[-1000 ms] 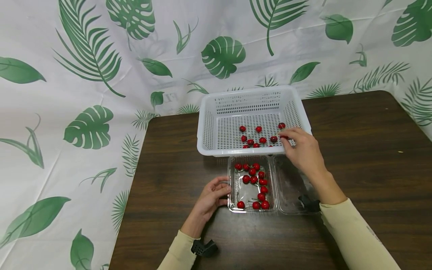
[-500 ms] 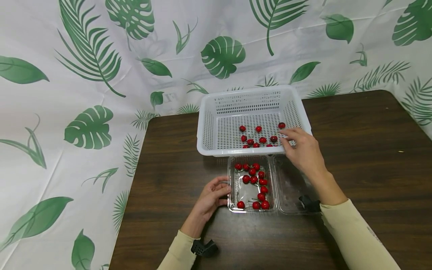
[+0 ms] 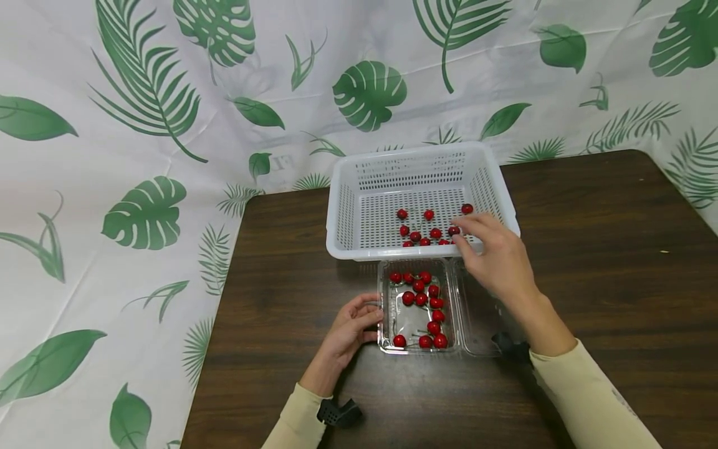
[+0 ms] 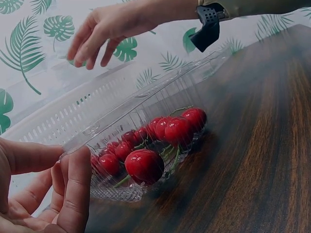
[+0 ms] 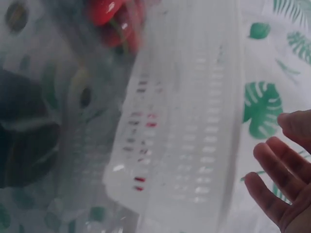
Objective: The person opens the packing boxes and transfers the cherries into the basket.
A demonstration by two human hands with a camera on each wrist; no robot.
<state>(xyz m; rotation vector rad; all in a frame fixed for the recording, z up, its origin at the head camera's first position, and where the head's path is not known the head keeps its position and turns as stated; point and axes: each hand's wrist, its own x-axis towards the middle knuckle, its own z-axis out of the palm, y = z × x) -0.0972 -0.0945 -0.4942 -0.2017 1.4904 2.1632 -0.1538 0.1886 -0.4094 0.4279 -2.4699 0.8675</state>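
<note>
My left hand (image 3: pixel 349 329) pinches the left rim of a clear plastic clamshell box (image 3: pixel 412 318) between thumb and finger, as the left wrist view shows close up. Red stemmed cherries (image 4: pixel 144 166) lie inside it, mostly along its top and right side. Above the front right part of a white perforated basket (image 3: pixel 346 218) is my right hand (image 3: pixel 498 257), its thumb and fingers apart. Nothing shows between these fingers in the right wrist view, where the hand (image 5: pixel 286 179) is partly cut off. Several loose cherries (image 3: pixel 435 233) lie on the basket's floor, some half hidden by its front wall.
The box's clear lid (image 3: pixel 477 312) lies folded out to the right, beneath my right forearm. Both stand on a dark wooden table (image 3: pixel 280 262). A leaf-printed white sheet (image 3: pixel 314 118) hangs behind the basket and along the left.
A cherry at my right fingertips one second ago is no longer seen there. My right hand has since shifted slightly left, with its fingers spread wider. My left hand keeps its place.
</note>
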